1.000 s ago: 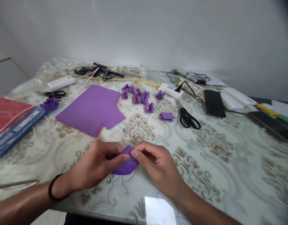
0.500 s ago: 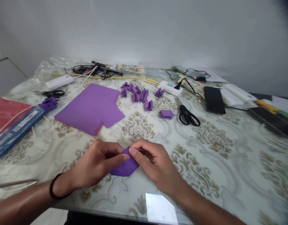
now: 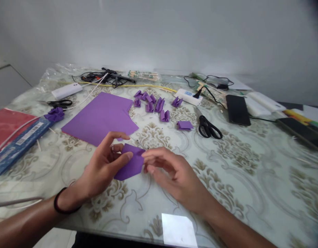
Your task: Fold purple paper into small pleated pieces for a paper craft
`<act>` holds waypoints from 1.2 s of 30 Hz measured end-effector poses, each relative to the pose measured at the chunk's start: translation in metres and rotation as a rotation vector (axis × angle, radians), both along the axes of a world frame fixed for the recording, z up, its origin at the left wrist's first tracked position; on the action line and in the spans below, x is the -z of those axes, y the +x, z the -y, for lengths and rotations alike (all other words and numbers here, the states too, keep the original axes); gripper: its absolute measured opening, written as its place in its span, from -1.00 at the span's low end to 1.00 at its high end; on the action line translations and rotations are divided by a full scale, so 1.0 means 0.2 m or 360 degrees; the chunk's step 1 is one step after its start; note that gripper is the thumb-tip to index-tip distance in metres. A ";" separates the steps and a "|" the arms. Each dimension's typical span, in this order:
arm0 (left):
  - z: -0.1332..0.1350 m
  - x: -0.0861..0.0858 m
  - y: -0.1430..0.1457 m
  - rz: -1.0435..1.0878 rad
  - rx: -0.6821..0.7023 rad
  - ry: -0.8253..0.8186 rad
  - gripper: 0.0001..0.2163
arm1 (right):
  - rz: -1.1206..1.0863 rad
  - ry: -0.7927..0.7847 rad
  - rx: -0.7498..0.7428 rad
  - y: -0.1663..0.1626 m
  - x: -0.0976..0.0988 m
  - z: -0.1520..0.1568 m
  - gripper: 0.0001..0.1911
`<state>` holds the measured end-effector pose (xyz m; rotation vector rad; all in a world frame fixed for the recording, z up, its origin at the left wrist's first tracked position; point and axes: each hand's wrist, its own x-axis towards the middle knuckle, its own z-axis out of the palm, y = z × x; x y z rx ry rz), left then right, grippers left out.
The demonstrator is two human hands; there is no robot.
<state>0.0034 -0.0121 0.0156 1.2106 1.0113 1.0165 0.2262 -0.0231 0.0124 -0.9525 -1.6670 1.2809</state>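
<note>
A small piece of folded purple paper [image 3: 131, 163] is tilted up above the near part of the table. My left hand [image 3: 104, 168] pinches its left side, thumb on top and index finger raised clear. At the paper's right edge is my right hand [image 3: 171, 168], its fingertips at or just touching the edge and its thumb apart from them. Beyond my hands lie a stack of larger purple sheets [image 3: 99, 115] and several small folded purple paper pieces [image 3: 159, 105]. One flatter folded piece [image 3: 185, 125] lies to their right.
Black-handled scissors [image 3: 209, 128] lie at the right, near a phone [image 3: 237, 110] and a white power strip [image 3: 188, 96]. Crumpled purple paper [image 3: 54, 114], a blue and red packet [image 3: 27, 132] and a second pair of scissors [image 3: 59, 103] are at the left.
The paper has turned and risen a little, away from me. My right hand has loosened its pinch and moved to the paper's edge; my left index finger has lifted.
</note>
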 end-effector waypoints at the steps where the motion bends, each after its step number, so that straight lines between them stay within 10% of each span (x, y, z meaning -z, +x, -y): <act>1: 0.00 0.00 0.00 0.0001 -0.0043 0.0026 -0.81 | 0.0000 0.0081 -0.0047 0.00 0.00 0.00 -0.69; 19: 0.00 0.00 -0.05 0.0311 0.0331 -0.0187 -0.76 | -0.0043 0.0531 0.0110 0.02 0.03 -0.01 -0.75; 26: 0.00 -0.05 -0.04 0.0258 0.0569 0.0007 -0.73 | -0.0169 0.0352 0.0199 0.02 0.01 -0.04 -0.84; 36: 0.01 -0.03 0.02 -0.0146 0.0251 0.0245 -0.87 | -0.0232 -0.0069 0.0236 -0.01 0.00 -0.03 -0.91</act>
